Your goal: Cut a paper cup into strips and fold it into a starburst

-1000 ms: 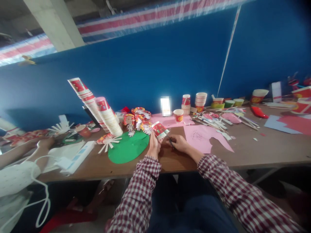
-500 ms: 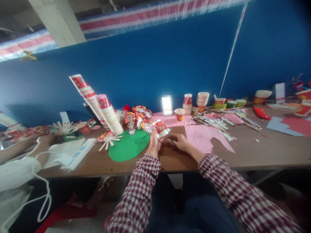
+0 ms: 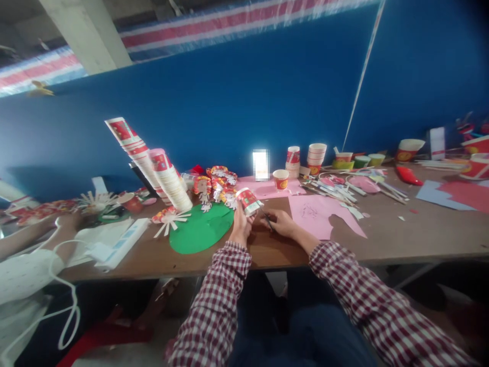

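Note:
My left hand [image 3: 242, 224] is wrapped round a red and white paper cup [image 3: 248, 202], held tilted above the brown table. In my right hand [image 3: 278, 222] is a pair of dark scissors [image 3: 268, 220], its blades pointing up toward the cup's rim. Whether the blades touch the paper is too small to tell. Left of the cup lies a green paper shape [image 3: 202, 232], with several cut-out paper figures [image 3: 204, 189] behind it. Pink paper [image 3: 313, 216] with a drawn sketch lies just right of my right hand.
Leaning tall stacks of paper cups [image 3: 170, 181] stand at the left. A white power strip [image 3: 126, 243] lies near a co-worker's hands [image 3: 72, 224]. More cups [image 3: 316, 155], sticks and paper scraps spread along the right, before a blue partition [image 3: 229, 102].
The cup has turned slightly in my left hand, and the scissors have shifted a little at its rim. The whole view has moved slightly.

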A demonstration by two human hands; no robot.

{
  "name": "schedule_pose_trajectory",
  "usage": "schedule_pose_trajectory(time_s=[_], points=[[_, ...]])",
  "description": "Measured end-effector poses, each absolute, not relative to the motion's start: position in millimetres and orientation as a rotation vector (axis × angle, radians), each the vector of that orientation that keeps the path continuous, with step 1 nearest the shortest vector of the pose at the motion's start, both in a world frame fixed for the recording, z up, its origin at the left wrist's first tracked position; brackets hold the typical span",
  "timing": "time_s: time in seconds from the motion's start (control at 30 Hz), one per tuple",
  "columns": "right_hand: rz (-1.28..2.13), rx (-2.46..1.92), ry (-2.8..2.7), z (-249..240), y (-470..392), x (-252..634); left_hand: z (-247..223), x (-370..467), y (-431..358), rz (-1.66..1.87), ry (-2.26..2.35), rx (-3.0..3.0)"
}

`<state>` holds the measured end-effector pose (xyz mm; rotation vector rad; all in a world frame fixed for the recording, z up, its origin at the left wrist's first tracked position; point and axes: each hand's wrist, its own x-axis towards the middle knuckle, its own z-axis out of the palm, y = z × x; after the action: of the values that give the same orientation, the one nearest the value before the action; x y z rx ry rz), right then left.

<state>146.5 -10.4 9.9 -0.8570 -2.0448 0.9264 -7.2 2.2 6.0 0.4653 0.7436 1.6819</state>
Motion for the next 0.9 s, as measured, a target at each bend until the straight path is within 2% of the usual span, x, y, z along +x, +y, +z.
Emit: schedule_pose_trajectory(time_s=[0.5,0.9], points=[[0.651,-1.023,-2.235,10.7,-13.6,147.3,8.5,-20.9,4.4,1.744,0.612,0.226],[0.665,-0.973,-2.309,13.1,-14.3,147.6,7.2,-19.3,6.1,1.809,0.668,0.208]])
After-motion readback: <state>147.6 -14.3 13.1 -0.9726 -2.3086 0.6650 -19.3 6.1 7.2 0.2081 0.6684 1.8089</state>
